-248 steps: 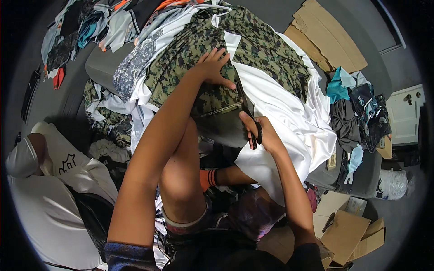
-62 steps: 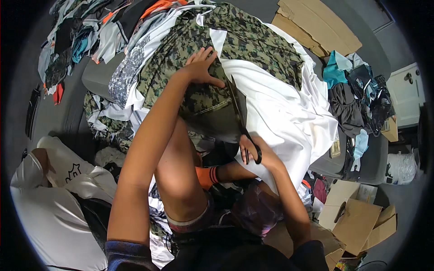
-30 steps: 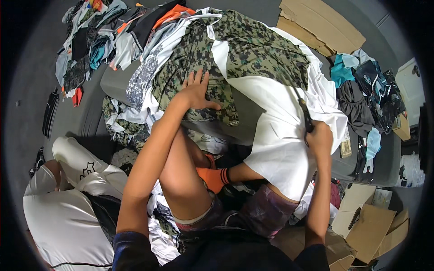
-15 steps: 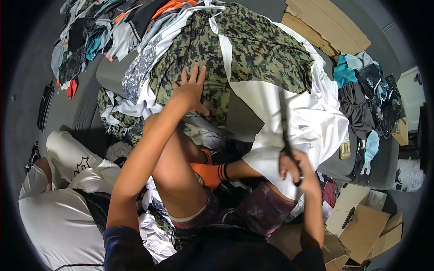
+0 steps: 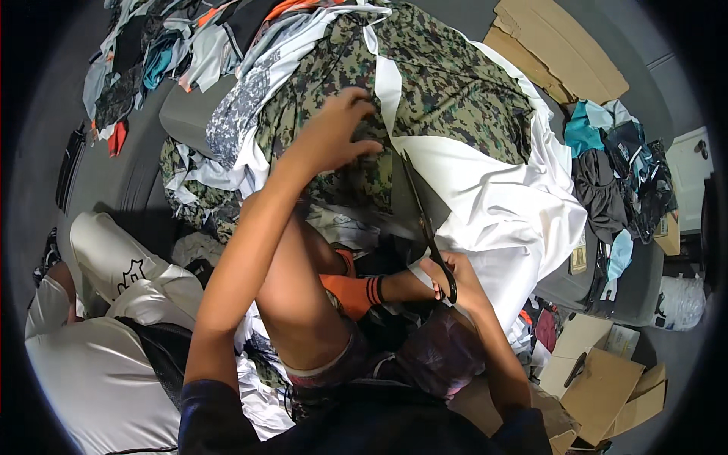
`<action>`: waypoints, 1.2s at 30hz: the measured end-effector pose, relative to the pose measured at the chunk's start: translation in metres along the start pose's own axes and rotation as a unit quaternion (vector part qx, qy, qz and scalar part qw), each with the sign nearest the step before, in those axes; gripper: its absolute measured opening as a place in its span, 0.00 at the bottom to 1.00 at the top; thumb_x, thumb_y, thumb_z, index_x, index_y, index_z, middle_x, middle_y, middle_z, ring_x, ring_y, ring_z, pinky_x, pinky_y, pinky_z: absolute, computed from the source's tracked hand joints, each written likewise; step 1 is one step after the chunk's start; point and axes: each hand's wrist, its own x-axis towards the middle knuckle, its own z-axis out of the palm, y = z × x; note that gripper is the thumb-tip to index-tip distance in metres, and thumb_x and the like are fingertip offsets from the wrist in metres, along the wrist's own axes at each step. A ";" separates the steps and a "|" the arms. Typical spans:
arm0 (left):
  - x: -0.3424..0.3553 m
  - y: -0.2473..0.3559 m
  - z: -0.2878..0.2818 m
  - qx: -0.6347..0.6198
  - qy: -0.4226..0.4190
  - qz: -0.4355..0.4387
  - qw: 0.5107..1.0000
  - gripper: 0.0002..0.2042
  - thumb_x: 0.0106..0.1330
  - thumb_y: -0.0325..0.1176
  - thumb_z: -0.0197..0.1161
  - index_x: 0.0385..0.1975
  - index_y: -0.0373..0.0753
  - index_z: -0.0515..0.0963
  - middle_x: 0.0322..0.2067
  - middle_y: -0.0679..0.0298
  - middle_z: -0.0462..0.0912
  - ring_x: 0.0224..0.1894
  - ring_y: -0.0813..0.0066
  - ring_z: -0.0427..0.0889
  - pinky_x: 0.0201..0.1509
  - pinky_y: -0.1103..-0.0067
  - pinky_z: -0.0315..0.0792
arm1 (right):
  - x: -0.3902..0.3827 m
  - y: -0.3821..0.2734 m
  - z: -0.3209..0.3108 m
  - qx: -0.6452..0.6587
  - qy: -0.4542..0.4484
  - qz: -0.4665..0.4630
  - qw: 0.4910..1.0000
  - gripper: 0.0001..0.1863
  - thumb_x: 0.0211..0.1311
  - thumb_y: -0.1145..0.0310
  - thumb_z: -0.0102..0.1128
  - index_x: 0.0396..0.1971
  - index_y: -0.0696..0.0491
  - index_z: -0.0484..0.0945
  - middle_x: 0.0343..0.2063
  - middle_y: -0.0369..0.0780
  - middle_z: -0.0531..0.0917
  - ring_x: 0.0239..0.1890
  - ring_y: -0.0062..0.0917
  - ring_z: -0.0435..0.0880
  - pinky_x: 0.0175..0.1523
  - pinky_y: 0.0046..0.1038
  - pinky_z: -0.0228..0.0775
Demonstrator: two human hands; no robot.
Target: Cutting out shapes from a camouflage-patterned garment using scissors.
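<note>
My left hand (image 5: 334, 130) is over the olive camouflage fabric (image 5: 462, 102), its fingers apart and bent, holding nothing. My right hand (image 5: 459, 280) grips long black scissors (image 5: 426, 227) near my orange-socked foot. Their blades point up and away from me, to the edge between the camouflage cloth and a large white fabric (image 5: 516, 227) draped on the right. A narrow white strip (image 5: 387, 87) runs between the camouflage pieces. A small pale strip of material lies against my right hand; I cannot tell whether it is held.
Mixed fabric scraps (image 5: 159, 57) lie at the upper left, a cardboard sheet (image 5: 550, 45) at upper right. Teal and dark cloths (image 5: 618, 182) sit on the right. Open cardboard boxes (image 5: 599, 387) are at lower right, a stuffed white item (image 5: 98, 379) at lower left.
My left hand has moved up and right, its fingers more bent. My right hand has shifted left with the scissors, whose blades now slant leftward to the camouflage edge.
</note>
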 end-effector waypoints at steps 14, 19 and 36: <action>0.029 -0.029 0.040 0.056 -0.065 0.108 0.990 0.53 0.47 0.69 0.61 0.69 0.44 0.48 0.70 0.60 0.44 0.72 0.61 0.42 0.72 0.65 0.42 | 0.012 -0.033 0.009 0.010 0.032 0.069 0.997 0.24 0.61 0.54 0.58 0.12 0.55 0.70 0.08 0.37 0.71 0.08 0.19 0.67 0.16 0.17 0.60; 0.030 -0.023 0.036 0.075 -0.079 0.093 0.990 0.56 0.44 0.73 0.59 0.70 0.45 0.46 0.71 0.61 0.41 0.73 0.61 0.37 0.73 0.65 0.38 | 0.006 -0.027 0.015 -0.013 0.043 0.059 0.997 0.24 0.61 0.54 0.57 0.12 0.56 0.70 0.09 0.38 0.71 0.08 0.20 0.66 0.16 0.18 0.60; 0.033 -0.018 0.038 0.077 -0.094 0.077 0.990 0.56 0.40 0.74 0.61 0.70 0.55 0.47 0.71 0.62 0.38 0.73 0.59 0.35 0.72 0.61 0.37 | 0.038 -0.041 0.030 -0.039 0.062 0.010 0.997 0.25 0.61 0.53 0.56 0.10 0.55 0.69 0.07 0.37 0.69 0.06 0.20 0.66 0.15 0.17 0.58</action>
